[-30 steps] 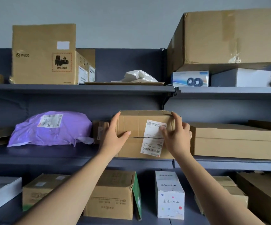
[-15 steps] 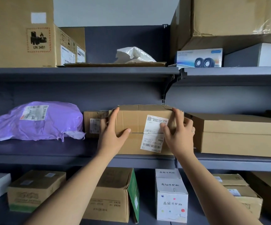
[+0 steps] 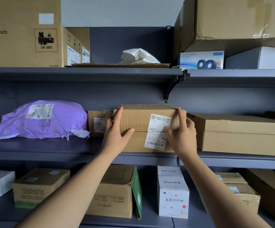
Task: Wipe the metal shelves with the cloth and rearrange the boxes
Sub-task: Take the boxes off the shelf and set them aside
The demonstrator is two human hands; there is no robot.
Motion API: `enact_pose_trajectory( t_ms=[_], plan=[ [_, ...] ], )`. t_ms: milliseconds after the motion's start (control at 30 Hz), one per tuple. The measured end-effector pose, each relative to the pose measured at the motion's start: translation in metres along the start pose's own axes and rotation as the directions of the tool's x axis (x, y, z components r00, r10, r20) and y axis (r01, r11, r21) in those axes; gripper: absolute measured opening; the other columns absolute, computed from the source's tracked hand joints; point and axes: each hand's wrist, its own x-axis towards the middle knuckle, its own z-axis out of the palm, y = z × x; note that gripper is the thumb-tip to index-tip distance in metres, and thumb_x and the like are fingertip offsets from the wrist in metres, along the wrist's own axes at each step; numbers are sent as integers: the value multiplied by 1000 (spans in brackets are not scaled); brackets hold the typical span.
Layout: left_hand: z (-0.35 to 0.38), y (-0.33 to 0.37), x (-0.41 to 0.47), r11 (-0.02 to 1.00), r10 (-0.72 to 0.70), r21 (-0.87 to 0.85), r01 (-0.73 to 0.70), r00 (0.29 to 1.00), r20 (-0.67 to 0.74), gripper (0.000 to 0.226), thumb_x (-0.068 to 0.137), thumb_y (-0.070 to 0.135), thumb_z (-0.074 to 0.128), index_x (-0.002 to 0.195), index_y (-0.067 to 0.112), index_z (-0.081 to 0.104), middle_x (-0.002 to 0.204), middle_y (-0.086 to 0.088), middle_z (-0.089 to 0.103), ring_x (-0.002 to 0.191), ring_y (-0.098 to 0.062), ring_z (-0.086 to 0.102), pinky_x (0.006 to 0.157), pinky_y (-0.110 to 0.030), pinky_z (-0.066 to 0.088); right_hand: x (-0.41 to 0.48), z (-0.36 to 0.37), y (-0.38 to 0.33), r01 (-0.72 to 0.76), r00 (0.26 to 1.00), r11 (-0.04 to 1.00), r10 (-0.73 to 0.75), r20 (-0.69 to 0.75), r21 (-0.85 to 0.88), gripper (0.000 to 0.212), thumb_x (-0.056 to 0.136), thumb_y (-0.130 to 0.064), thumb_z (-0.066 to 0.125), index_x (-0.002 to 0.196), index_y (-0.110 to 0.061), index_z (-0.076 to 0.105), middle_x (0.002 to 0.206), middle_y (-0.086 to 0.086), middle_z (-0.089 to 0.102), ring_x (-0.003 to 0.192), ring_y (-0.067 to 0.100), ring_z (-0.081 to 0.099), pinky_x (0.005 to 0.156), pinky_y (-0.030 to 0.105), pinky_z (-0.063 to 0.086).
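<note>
Left hand [image 3: 117,137], right hand [image 3: 183,139], fingers curled round labelled box [image 3: 138,119], between small box [image 3: 99,122] and flat carton [image 3: 242,139].

Mostly it's the person's head that moved: the view has pushed in closer to the shelves over the last second. The PICO box [image 3: 23,35] and the big carton [image 3: 232,17] up top now run off the upper edge of the frame, where a second ago both showed whole. The purple parcel [image 3: 41,119] has slid toward the left edge too. The labelled box [image 3: 138,119] looks nudged a bit to the right. There used to be a clear strip of back panel between it and the flat box [image 3: 240,134], and now their edges nearly meet. More of the small box [image 3: 99,122] behind it now peeks out past the left hand [image 3: 117,137].
</note>
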Motion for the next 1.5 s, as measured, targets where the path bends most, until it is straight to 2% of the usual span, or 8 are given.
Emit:
enact_pose_trajectory(
  t_ms=[200,333,467,833,967,1100,1333,1500],
  plan=[
    [-8,-6,-17,999,33,-31,-33,999,11,87,90,28,71,153,53,16,152,1,32,146,-21,31,114,-32,30,-23,-1,-9,-21,999,1000,21,-27,7,74,90,-34,73,154,-35,36,158,14,28,141,40,29,111,47,32],
    [-17,-15,-28,998,35,-50,-34,999,15,74,93,32,67,154,44,27,154,5,31,147,-14,28,118,-32,26,-35,1,-12,-34,997,999,35,-72,3,76,91,-41,71,157,-29,35,165,19,16,152,36,14,120,51,25],
    [-43,-26,-39,998,47,-48,-47,999,-3,64,94,30,67,152,30,39,151,5,38,142,-6,30,113,-21,22,-51,17,-29,8,996,999,-11,-85,-34,80,89,-47,71,157,-27,34,166,20,16,152,38,15,119,57,28],
    [-191,-87,-73,994,9,-113,-9,1000,-2,54,97,31,65,147,24,45,135,21,46,130,-3,43,111,-25,32,-154,128,-176,133,977,987,-146,154,94,77,89,-56,67,154,-24,40,162,15,31,153,26,22,119,46,32],
    [-255,-106,-94,994,27,-108,-26,1000,4,54,94,34,65,144,22,49,135,16,50,124,2,44,104,-14,32,-202,170,-239,130,961,982,-160,227,139,84,84,-68,58,155,-27,39,161,11,33,153,22,22,119,31,25],
    [-308,-142,-123,996,-30,-86,32,999,30,57,94,40,65,146,25,47,142,14,47,130,-2,41,107,-19,31,-246,194,-279,145,941,977,-184,285,154,76,90,-53,69,155,-30,38,163,10,30,153,21,23,120,32,25],
    [-345,-196,-192,951,-278,-104,290,954,115,64,85,60,60,140,25,53,137,4,56,126,-12,52,108,-33,41,-310,207,-290,4,939,993,-43,341,116,74,89,-45,74,152,-22,43,154,8,43,146,22,36,118,31,30],
    [-322,-227,-253,897,-407,-65,437,875,263,47,96,43,63,138,27,51,139,11,53,127,-10,50,99,-26,39,-371,207,-259,-163,901,986,131,414,42,70,90,-50,70,150,-25,45,149,0,46,132,15,49,102,23,35]
  ],
)
